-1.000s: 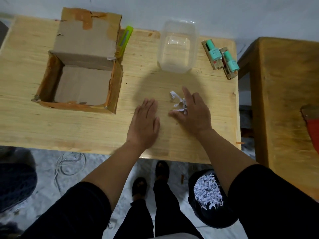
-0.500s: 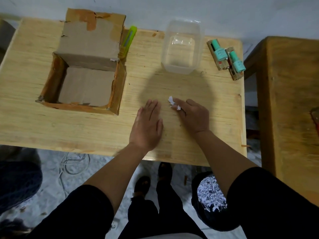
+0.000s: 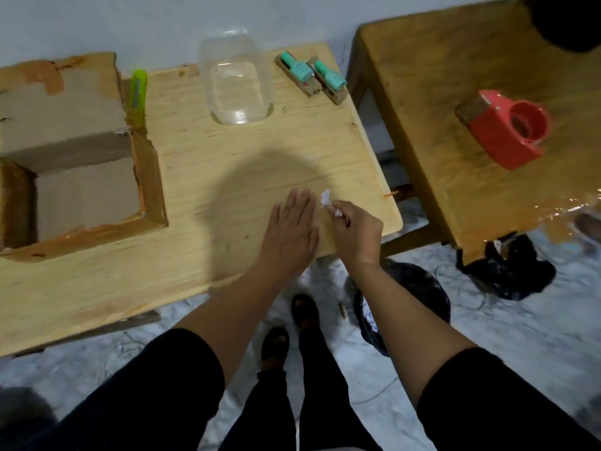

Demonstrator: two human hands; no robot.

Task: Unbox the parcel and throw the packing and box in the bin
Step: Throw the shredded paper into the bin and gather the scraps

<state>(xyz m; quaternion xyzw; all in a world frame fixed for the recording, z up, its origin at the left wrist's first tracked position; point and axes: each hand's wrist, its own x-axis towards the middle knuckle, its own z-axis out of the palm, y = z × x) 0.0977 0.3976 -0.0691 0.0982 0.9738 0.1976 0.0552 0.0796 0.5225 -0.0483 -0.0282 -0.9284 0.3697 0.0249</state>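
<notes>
Meanwhile, the right hand [image 3: 356,234] pinches paper scraps [image 3: 326,197] above the counter [image 3: 227,177], left hand [image 3: 289,232] flat and empty; clearing packing, likely bound next for the bin [image 3: 419,291] below, box [image 3: 81,170] remaining.

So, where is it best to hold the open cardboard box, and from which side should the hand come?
Probably the cardboard box is best taken by its right wall, coming from above. The top is open, the inside looks empty, and that rim lies nearest the flat left hand, so fingers can hook inside, thumb outside.
</notes>
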